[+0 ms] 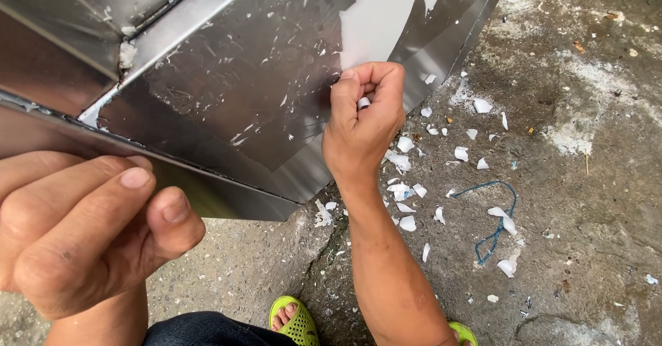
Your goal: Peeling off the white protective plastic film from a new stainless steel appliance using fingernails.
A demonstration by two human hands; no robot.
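Note:
A shiny stainless steel sheet-metal piece (227, 112) with folded edges stands on the concrete ground. White protective film (386, 8) still covers a patch near its top; elsewhere only small white flecks cling to the metal. My right hand (362, 122) is curled against the sheet's lower right part, thumb and fingers pinching a small white scrap of film (363, 103). My left hand (83, 229) is close to the camera at the lower left, fingers resting on the near folded edge of the metal.
Several torn white film scraps (407, 198) litter the concrete (586, 201) beside the sheet. A blue string (496, 222) lies among them. My feet in green sandals (296, 322) show at the bottom edge.

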